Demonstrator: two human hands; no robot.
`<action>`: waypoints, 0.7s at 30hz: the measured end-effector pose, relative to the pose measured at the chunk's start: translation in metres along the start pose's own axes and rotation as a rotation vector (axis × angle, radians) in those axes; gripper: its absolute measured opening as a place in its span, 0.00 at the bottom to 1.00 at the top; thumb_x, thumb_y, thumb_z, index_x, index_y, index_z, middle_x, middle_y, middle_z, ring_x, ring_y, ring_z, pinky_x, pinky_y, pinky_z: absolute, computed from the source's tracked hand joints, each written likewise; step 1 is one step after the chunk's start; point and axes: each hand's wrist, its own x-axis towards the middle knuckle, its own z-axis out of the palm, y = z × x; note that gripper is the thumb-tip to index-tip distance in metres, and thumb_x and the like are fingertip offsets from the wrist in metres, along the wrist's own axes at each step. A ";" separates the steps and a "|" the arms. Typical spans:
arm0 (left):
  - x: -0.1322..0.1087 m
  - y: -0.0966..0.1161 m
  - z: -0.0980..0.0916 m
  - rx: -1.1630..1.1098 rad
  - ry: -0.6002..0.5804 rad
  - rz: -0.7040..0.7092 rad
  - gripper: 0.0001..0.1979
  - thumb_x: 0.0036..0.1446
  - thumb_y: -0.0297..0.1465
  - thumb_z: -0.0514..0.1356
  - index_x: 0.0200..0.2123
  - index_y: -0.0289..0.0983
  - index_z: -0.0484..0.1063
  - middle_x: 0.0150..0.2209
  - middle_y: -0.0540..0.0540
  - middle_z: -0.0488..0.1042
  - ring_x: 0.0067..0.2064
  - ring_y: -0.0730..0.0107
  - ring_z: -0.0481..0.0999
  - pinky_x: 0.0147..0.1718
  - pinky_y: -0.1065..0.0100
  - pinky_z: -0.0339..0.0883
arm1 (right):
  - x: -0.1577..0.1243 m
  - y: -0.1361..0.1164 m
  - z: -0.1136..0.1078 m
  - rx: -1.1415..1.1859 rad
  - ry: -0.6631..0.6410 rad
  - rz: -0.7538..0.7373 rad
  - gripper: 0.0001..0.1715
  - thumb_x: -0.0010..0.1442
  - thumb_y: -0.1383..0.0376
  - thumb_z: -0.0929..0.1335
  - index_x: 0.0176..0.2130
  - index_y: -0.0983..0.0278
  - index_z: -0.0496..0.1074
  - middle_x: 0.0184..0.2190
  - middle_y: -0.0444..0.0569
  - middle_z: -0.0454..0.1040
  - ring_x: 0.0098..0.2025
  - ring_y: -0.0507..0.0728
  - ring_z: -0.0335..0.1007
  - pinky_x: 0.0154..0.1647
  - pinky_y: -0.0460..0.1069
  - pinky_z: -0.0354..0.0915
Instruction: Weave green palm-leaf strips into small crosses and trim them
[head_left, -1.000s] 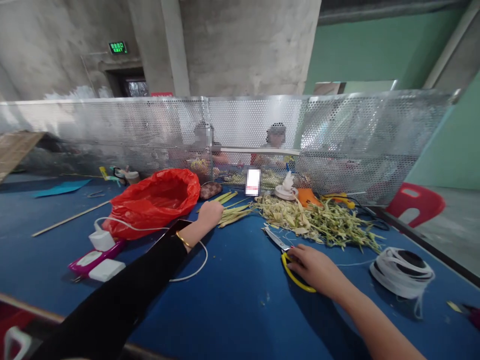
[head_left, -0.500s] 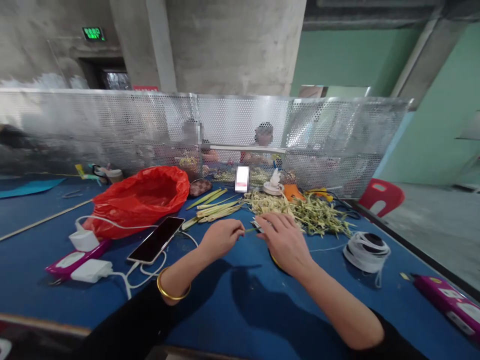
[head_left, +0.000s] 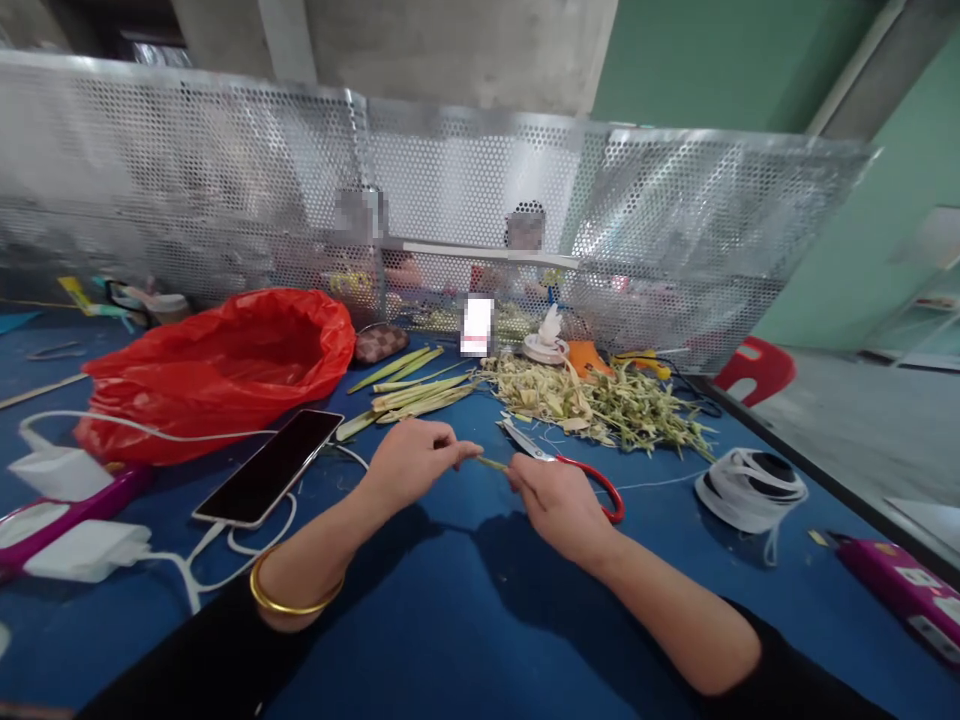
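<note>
Between my two hands runs a thin green plant strip (head_left: pixel 493 464), held above the blue table. My left hand (head_left: pixel 414 460) pinches one end with thumb and forefinger. The other end is in the closed fingers of my right hand (head_left: pixel 559 500). Just beyond the right hand lie red-handled scissors (head_left: pixel 551 457), partly covered by it, blades pointing away to the left. Behind the left hand rests a bundle of long pale-green stalks (head_left: pixel 420 398). A heap of dried, curled plant pieces (head_left: pixel 592 405) spreads past the scissors.
On the left are a red plastic bag (head_left: pixel 217 370), a phone (head_left: pixel 271 468) with white cables, and a purple power strip (head_left: pixel 75 515). A spool of white cord (head_left: pixel 750 490) stands right. A perforated metal screen (head_left: pixel 465 180) closes the back, people behind it.
The view has tilted down and come closer. My right hand has turned and its fingers have closed more; the scissors now show. The strip remains between both hands.
</note>
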 end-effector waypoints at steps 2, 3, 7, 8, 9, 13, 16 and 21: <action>0.002 -0.002 0.004 -0.176 0.173 -0.079 0.20 0.48 0.49 0.59 0.18 0.38 0.69 0.15 0.55 0.62 0.20 0.75 0.60 0.21 0.71 0.51 | 0.001 0.002 -0.001 0.190 0.026 0.095 0.16 0.65 0.62 0.56 0.29 0.62 0.65 0.19 0.42 0.64 0.23 0.51 0.59 0.25 0.46 0.50; 0.002 -0.003 0.007 -0.301 0.250 -0.126 0.20 0.48 0.49 0.59 0.21 0.38 0.70 0.17 0.55 0.64 0.21 0.76 0.62 0.22 0.72 0.54 | 0.001 0.003 -0.002 0.295 0.039 0.142 0.16 0.65 0.61 0.56 0.30 0.62 0.66 0.19 0.41 0.62 0.22 0.51 0.58 0.25 0.45 0.51; -0.003 0.001 0.021 -0.741 0.165 -0.341 0.20 0.44 0.48 0.62 0.31 0.36 0.73 0.29 0.49 0.73 0.24 0.76 0.67 0.26 0.72 0.63 | 0.002 0.001 -0.002 0.727 0.001 0.271 0.17 0.63 0.55 0.58 0.32 0.63 0.68 0.16 0.38 0.55 0.18 0.49 0.51 0.19 0.44 0.49; -0.005 0.003 0.026 -0.798 0.073 -0.371 0.21 0.43 0.47 0.63 0.33 0.36 0.74 0.31 0.47 0.74 0.26 0.75 0.69 0.27 0.71 0.64 | 0.002 -0.002 -0.001 0.815 -0.029 0.280 0.18 0.63 0.55 0.59 0.32 0.63 0.68 0.15 0.37 0.56 0.17 0.48 0.51 0.18 0.43 0.49; -0.007 0.005 0.030 -0.843 0.005 -0.385 0.21 0.43 0.47 0.63 0.34 0.36 0.74 0.32 0.46 0.75 0.27 0.74 0.70 0.28 0.71 0.64 | 0.002 -0.004 0.000 0.884 -0.068 0.283 0.18 0.62 0.54 0.59 0.32 0.64 0.68 0.15 0.37 0.58 0.16 0.48 0.51 0.17 0.43 0.49; -0.013 0.010 0.042 -0.890 -0.087 -0.364 0.15 0.42 0.43 0.65 0.27 0.37 0.74 0.27 0.48 0.74 0.28 0.72 0.70 0.29 0.71 0.64 | 0.000 -0.013 0.005 0.997 -0.207 0.313 0.17 0.60 0.54 0.60 0.33 0.65 0.67 0.18 0.40 0.68 0.15 0.47 0.58 0.16 0.42 0.52; -0.014 0.013 0.041 -0.879 -0.022 -0.343 0.13 0.43 0.40 0.65 0.21 0.37 0.71 0.20 0.52 0.69 0.24 0.75 0.66 0.27 0.72 0.62 | -0.001 -0.015 0.006 0.977 -0.146 0.335 0.13 0.55 0.57 0.67 0.32 0.64 0.68 0.22 0.41 0.69 0.21 0.48 0.64 0.21 0.43 0.60; -0.017 0.020 0.036 -0.793 0.056 -0.285 0.13 0.40 0.38 0.67 0.17 0.38 0.68 0.17 0.55 0.64 0.22 0.77 0.62 0.24 0.72 0.58 | -0.004 -0.021 0.008 0.926 -0.136 0.419 0.13 0.48 0.60 0.72 0.29 0.63 0.65 0.19 0.38 0.66 0.20 0.48 0.64 0.18 0.43 0.60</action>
